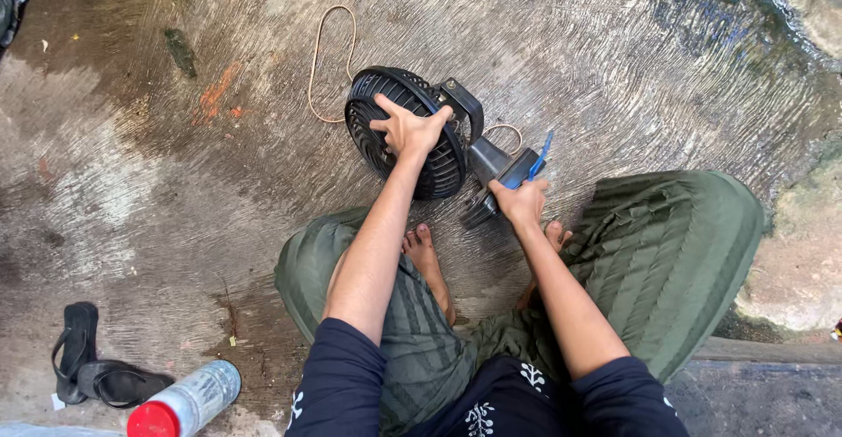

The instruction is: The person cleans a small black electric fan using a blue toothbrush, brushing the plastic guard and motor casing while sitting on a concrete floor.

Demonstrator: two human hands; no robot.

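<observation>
Soft even daylight, sharp focus, wide-angle edge curving.

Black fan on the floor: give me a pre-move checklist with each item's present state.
1. Left hand steadies the fan on its grille: ok.
2. Right hand grips the blue-handled tool by the fan's base: ok.
3. Tool tip seated where it should be: cannot tell, hidden behind the hand.
4. Cord lies in loops on the concrete, away from both hands: ok.
5. Bare feet sit close under the fan: not ok.
6. Cord unplugged: cannot tell, the end is not visible.
</observation>
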